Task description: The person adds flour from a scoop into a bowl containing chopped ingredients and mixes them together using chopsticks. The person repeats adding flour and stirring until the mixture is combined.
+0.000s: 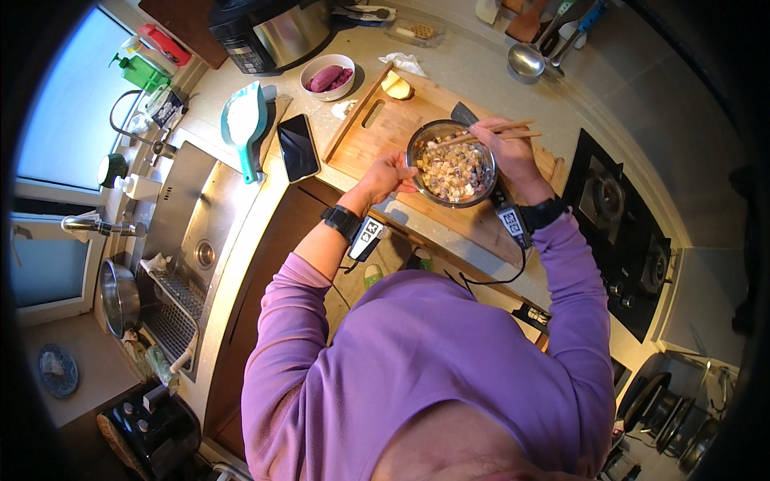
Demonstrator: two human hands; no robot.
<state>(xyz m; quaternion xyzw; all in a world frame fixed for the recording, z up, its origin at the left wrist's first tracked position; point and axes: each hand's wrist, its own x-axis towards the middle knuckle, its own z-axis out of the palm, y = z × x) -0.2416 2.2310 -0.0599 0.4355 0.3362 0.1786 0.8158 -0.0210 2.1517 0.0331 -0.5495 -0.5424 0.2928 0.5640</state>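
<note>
A metal bowl (443,126) holds a diced food mixture (451,171) of yellow, white and purplish pieces. My left hand (391,178) grips its left rim, thumb on top. In my right hand (505,147) is a pair of wooden chopsticks (518,130), their tips down in the mixture. The bowl is over a bamboo cutting board (415,114); I cannot tell whether it rests there or is lifted. A pale yellow cut piece of food (395,86) lies at the board's far left corner. Behind the bowl shows part of a dark flat blade (463,113).
Left of the board are a smartphone (298,148), a turquoise scoop (246,144) with white powder, and a white bowl (304,78) of purple food. The steel sink (225,207) is further left. A black gas hob (592,234) stands right, a multicooker (283,36) at the back.
</note>
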